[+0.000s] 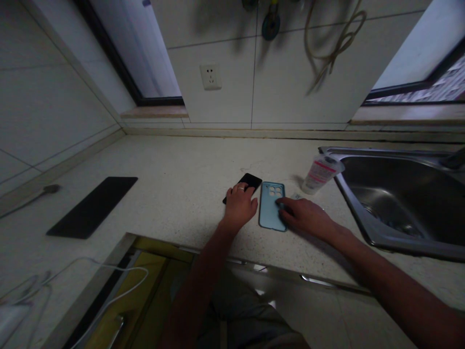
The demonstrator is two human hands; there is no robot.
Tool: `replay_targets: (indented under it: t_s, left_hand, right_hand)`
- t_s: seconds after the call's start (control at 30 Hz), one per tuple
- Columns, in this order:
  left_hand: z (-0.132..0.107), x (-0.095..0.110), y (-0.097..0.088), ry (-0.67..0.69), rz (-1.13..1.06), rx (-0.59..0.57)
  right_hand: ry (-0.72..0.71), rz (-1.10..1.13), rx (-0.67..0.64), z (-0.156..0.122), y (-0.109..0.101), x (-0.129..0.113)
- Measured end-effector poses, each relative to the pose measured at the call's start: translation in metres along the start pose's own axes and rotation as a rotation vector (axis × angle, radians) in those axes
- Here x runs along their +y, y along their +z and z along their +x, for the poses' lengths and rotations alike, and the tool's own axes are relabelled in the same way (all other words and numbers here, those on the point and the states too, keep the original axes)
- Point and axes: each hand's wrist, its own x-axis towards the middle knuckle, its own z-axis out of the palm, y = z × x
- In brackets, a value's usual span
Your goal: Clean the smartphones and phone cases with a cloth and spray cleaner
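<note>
White-tiled wall rises behind a pale, speckled counter (181, 169), with a socket (210, 77) at its middle; above, a looped cord (343, 46) and a dark round fitting (271, 25) run toward the top edge, which cuts off whatever they hang from.

Near the counter's middle, the left hand (240, 206) lies over a black phone (253, 181), hiding much of it, so only its upper end and a corner at the left show. Its fingers rest across the phone (one wears a ring) with the thumb set apart; whether they grip an edge, I cannot tell.

Just beside the phone, a light-blue phone case (271, 213) lies on the counter, camera cutouts toward the wall. The right hand (308, 215) reaches over its right side, fingers bent, tips on or just above the case; shadow blurs them, and I cannot tell whether they pinch anything.

Beyond that hand, a small pale item (297, 196) is too indistinct to name. A clear cup (319, 175) with pink print (illegible) leans near the sink (385, 179), whose right part runs out of view.

To the left lies a dark mat (94, 208); a thin stick with a brownish head (52, 188) is cut off at the left edge, and a white cable (141, 278) trails over the corner, blurred.
</note>
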Motion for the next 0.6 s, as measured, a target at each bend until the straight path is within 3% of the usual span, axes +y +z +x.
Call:
replay_targets:
  t_s: [0.6]
  left_hand:
    - [-0.0001, 0.0000, -0.0009, -0.007, 0.003, -0.011]
  right_hand:
    - [0.017, -0.020, -0.030, -0.0009, -0.0041, -0.0039]
